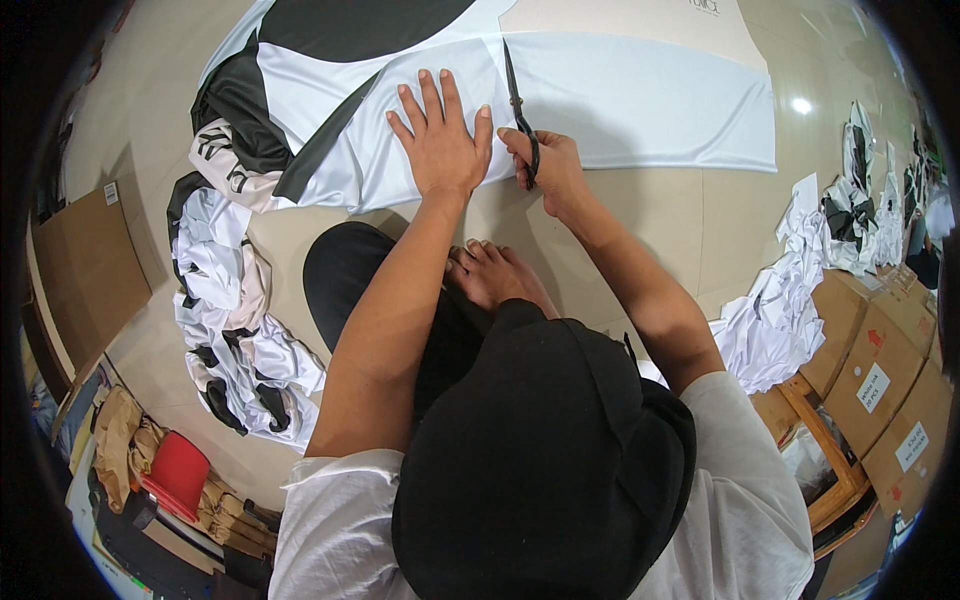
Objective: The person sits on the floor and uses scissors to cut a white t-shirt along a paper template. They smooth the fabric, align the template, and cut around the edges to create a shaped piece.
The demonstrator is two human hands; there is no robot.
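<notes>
White, black and cream printed fabric (640,110) lies spread on the tiled floor in front of me. My left hand (440,145) rests flat on its white part, fingers spread and palm down. In my right hand (550,170) I grip a pair of black scissors (529,152) by the handles. Their blades point away from me and lie along an edge or slit in the fabric, just right of my left hand. Whether the blades are spread or together is hard to make out. Bunched black cloth (245,110) sits at the fabric's left end.
A crumpled pile of white and black cloth (230,310) lies left of my knee. White scraps (775,320) heap at the right beside cardboard boxes (870,360) and a wooden frame (835,470). At the left are a cardboard sheet (95,270) and a red object (178,475). My bare foot (495,275) is near the fabric.
</notes>
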